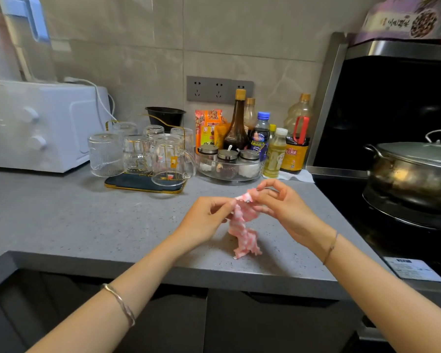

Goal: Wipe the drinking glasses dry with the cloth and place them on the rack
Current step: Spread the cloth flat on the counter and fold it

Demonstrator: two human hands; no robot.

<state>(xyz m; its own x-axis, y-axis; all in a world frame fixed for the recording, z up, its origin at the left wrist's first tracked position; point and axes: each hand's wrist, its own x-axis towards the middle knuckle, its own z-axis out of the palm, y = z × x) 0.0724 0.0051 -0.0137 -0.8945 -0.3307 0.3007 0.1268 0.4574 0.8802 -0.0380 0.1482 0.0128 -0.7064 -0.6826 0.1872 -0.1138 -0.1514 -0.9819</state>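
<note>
Grey speckled counter, kitchen corner: I see the pink-and-white cloth hanging upright, its long axis vertical and its lower end touching the worktop near the front edge. Behind it, well apart, glasses stand mouth-down at the gold-wire rack, with a white oven to the left, bottles to the right and a lidded pot on the stove. Left hand and right hand pinch the cloth's top, forearms angled inward.
</note>
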